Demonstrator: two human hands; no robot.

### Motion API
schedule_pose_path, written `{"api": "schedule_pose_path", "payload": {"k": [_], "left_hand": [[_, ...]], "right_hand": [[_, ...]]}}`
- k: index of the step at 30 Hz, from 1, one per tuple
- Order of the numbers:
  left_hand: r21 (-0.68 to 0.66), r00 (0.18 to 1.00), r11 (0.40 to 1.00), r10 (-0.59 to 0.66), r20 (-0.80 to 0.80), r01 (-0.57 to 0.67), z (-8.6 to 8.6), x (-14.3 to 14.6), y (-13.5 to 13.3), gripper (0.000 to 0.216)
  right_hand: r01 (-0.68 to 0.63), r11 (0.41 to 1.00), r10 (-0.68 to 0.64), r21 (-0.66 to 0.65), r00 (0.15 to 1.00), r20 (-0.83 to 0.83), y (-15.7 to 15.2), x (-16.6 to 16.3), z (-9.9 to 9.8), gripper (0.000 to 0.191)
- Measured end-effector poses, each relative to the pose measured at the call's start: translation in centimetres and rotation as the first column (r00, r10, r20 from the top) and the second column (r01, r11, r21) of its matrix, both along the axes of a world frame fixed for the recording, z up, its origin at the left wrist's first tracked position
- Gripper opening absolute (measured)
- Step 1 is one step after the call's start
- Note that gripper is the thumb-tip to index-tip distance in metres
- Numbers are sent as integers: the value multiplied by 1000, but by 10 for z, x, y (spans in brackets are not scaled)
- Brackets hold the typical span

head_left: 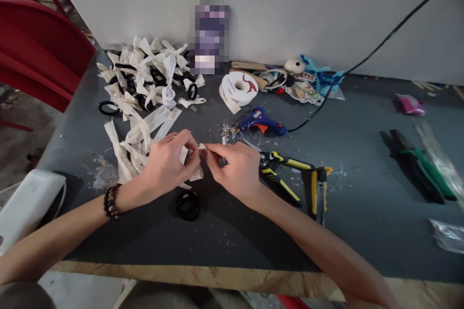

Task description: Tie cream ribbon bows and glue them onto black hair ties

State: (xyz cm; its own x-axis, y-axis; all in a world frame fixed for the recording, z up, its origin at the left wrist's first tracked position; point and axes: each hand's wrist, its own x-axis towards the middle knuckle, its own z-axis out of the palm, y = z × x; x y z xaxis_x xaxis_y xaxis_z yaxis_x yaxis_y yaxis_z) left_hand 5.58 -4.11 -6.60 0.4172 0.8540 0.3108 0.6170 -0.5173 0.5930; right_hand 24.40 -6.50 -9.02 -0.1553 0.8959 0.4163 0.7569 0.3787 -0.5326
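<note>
My left hand (168, 159) and my right hand (235, 166) meet over the dark table (362, 212), both pinching a piece of white ribbon (197, 154) folded between the fingertips. A black hair tie (188, 205) lies on the table just below my hands. Cut strips of white ribbon (145, 135) lie to the left of my left hand. Behind them sits a pile of finished white bows with black hair ties (145, 75). A beaded bracelet (111, 202) is on my left wrist.
A white ribbon spool (239, 88), a blue glue gun (263, 122) with its black cord, yellow-handled cutters (286, 169) and a utility knife (318, 188) lie near my right hand. Green-handled pliers (416, 164) lie far right. A white box (29, 203) and red chair (39, 48) are left.
</note>
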Motion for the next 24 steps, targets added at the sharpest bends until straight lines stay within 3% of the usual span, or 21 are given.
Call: {"api": "schedule_pose_path", "payload": {"k": [3, 10, 13, 19, 24], "left_hand": [[54, 1000, 999, 6, -15, -5, -5, 0, -1, 11], [350, 964, 935, 41, -262, 56, -25, -2, 0, 15], [335, 942, 942, 91, -322, 24, -22, -3, 3, 15], [64, 932, 998, 35, -361, -12, -6, -3, 5, 13], [192, 939, 981, 63, -338, 3, -14, -3, 7, 15]], "right_hand": [[-12, 1000, 10, 15, 997, 71, -1, 0, -2, 23], [43, 995, -54, 92, 992, 117, 5, -9, -15, 21], [53, 995, -56, 83, 998, 31, 6, -17, -26, 18], [37, 988, -33, 147, 999, -30, 7, -25, -44, 23], [59, 972, -38, 229, 995, -93, 11, -24, -47, 20]]}}
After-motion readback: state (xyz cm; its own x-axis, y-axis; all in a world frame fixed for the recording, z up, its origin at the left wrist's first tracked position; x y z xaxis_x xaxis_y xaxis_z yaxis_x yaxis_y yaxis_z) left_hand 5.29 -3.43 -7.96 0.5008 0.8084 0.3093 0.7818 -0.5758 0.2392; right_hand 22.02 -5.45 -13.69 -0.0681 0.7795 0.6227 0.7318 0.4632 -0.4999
